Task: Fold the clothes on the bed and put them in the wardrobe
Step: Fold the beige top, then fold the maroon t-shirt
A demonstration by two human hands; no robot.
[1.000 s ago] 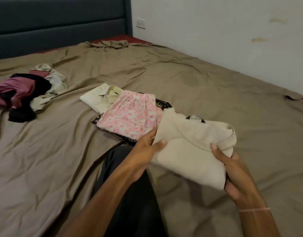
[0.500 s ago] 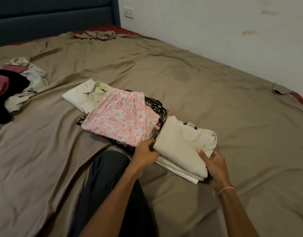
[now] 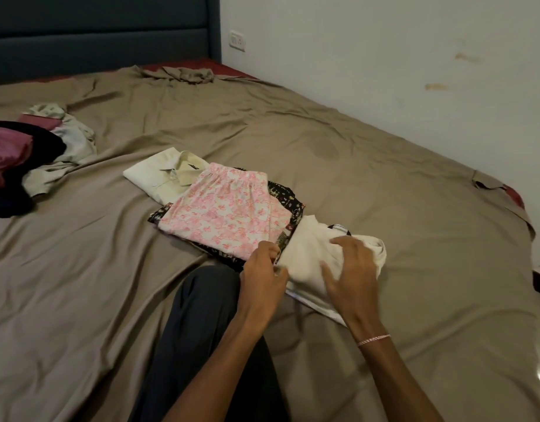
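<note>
A folded cream garment (image 3: 311,254) lies on the bed at the right end of a row of folded clothes. My right hand (image 3: 350,272) hovers over or rests on it with fingers spread. My left hand (image 3: 262,269) sits at its left edge, fingers curled at the cloth's corner. Left of it lie folded pink floral trousers (image 3: 229,211) on a black patterned garment (image 3: 293,205), and a pale cream collared shirt (image 3: 165,178) behind them. An unfolded heap of clothes (image 3: 28,156) in magenta, black and beige lies at the far left.
The bed (image 3: 384,184) wears a wrinkled olive-brown sheet. A dark blue headboard (image 3: 95,35) stands at the back, a white wall with a socket (image 3: 237,41) to the right. My dark-trousered knee (image 3: 201,315) rests on the bed. Shiny floor shows at bottom right.
The cream garment went from held in the air down onto the bed beside the folded stack. My right hand left its front edge and moved on top, fingers spread.
</note>
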